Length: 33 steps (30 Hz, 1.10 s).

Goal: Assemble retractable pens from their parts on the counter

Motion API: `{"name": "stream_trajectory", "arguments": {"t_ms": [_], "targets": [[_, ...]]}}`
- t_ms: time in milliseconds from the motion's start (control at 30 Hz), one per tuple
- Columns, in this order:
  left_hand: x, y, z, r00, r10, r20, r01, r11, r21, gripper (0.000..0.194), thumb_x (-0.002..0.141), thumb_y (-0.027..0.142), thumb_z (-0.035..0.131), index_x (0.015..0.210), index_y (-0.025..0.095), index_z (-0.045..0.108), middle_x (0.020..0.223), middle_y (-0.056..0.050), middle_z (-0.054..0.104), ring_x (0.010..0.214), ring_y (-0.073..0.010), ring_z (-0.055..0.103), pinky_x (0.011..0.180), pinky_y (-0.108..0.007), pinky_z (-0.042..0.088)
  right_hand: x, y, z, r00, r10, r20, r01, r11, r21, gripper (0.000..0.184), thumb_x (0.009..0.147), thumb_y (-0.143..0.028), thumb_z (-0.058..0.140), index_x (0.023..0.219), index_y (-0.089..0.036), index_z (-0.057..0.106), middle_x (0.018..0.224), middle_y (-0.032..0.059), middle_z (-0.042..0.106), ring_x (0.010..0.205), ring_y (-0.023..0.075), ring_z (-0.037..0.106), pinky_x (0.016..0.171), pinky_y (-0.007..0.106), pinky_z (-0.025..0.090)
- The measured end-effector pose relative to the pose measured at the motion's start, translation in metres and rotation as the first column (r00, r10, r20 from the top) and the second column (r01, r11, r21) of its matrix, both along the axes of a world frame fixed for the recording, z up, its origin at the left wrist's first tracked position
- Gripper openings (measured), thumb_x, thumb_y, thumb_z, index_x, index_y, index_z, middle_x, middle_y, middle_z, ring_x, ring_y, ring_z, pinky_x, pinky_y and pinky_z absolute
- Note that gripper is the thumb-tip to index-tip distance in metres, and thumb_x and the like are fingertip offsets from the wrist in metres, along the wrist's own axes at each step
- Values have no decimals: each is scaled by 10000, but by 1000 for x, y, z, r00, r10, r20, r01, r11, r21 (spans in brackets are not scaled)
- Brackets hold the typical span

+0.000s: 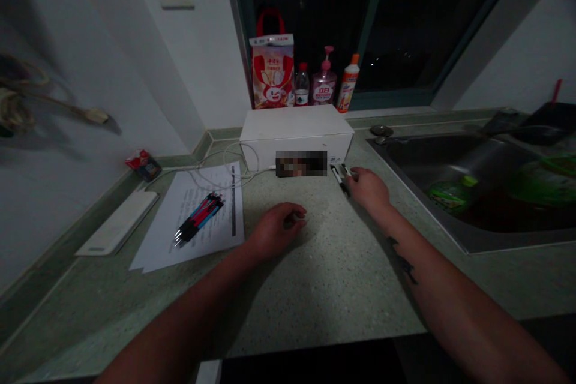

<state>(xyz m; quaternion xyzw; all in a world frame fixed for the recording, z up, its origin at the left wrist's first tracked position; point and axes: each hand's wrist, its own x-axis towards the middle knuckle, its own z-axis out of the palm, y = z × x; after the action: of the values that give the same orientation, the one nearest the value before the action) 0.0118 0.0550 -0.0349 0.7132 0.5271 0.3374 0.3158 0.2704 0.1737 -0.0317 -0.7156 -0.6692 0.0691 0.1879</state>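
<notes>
Grip (head view): right hand (369, 189) fingertips at black-and-white pens (339, 180), hold unclear; left hand (275, 229) curled, narrow gap | Pens: on counter (324, 276), white box (292, 132) blocking behind | Around: sink (416, 195) right; papers (164, 240), pen bundle (200, 218) left

From my end of the feed I can read just one label: the characters 立白, on the pink pump bottle (323, 91) at the upper centre of the frame. Left of it, the red bag (272, 75) carries lettering across its top that I can't make out. The labels on the red-capped bottle (302, 90) and the orange-capped bottle (348, 85) are too small for me as well. At centre left, the printed sheets (162, 234) show lines I can't resolve, and the white box (297, 123) has tiny, illegible marks on its front.
</notes>
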Motion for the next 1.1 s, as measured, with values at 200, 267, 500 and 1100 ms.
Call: {"name": "stream_trajectory", "arguments": {"t_ms": [200,267,500,1100], "targets": [[-2,2,0,1000,10,-1,-10,1000,26,146,866,224,666,1005,207,709,985,-43,746,832,-162,668,832,-322,558,1,1,-5,1000,-1,27,3,999,-45,399,973,-351,541,1270,-139,703,1260,181,717,1117,304,690,855,355,507],[-3,4,0,1000,21,-4,-21,999,25,148,867,234,665,1007,211,709,984,-40,747,835,-163,668,837,-322,557,2,-1,-5,999,-12,42,14,998,-54,370,944,-321,569,1234,-144,713,1239,181,722,1087,306,697,835,354,507],[-5,4,2,1000,27,5,-27,999,42,140,884,249,659,1009,207,703,967,-49,743,830,-168,667,834,-330,544,0,-1,-3,999,37,37,-35,998,-58,298,940,-228,544,1153,-164,742,1177,153,752,1048,290,706,810,341,492],[-85,20,49,577,598,-556,-550,788,277,303,941,291,529,1141,169,720,1145,-143,751,1087,-330,683,929,-423,519,-8,-2,-6,996,72,59,-69,997,-45,360,921,-348,606,1203,-153,715,1178,167,722,1023,310,693,791,356,494]]}}
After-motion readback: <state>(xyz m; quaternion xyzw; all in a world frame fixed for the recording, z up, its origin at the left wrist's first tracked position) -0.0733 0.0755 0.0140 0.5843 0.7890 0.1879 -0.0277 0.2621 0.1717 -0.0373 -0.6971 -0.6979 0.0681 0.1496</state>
